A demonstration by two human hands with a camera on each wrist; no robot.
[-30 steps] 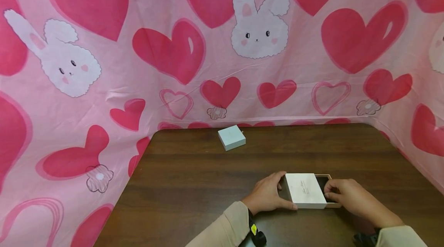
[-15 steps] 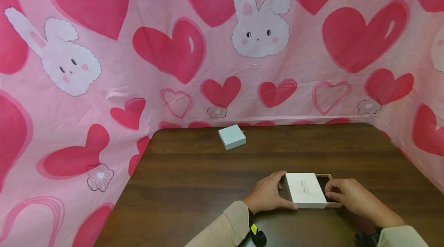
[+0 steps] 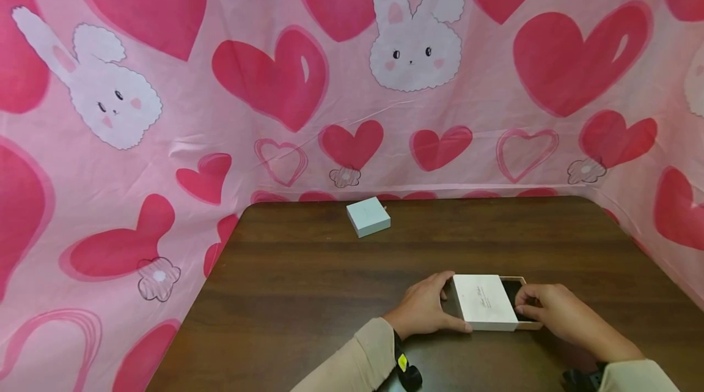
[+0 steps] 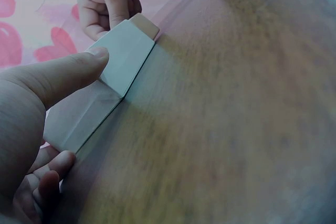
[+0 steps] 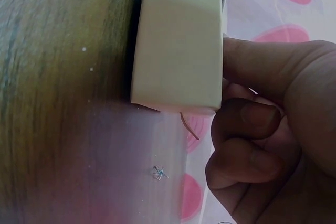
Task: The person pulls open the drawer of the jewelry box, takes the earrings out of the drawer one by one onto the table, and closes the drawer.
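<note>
A white drawer-style box (image 3: 486,302) with small print on its lid lies on the table, its tan drawer (image 5: 178,51) pulled partly out to the right. My left hand (image 3: 423,308) grips the box's outer sleeve from the left, thumb (image 4: 79,74) on the near side. My right hand (image 3: 561,315) reaches over the drawer with curled fingers, thumb and index finger at its black lining (image 3: 511,288). Whether they pinch something there is hidden. In the right wrist view, a small silvery star-shaped trinket (image 5: 159,173) lies on the table beyond the drawer's end, where a brown ribbon (image 5: 189,126) hangs out.
Toward the back of the wooden table (image 3: 308,269) sits a second small pale box (image 3: 368,217). A pink cloth (image 3: 407,153) printed with hearts and rabbits hangs behind the table and along its sides.
The scene shifts slightly with the head camera. Both hands and the box hold the same positions, with no clear movement of the fingers.
</note>
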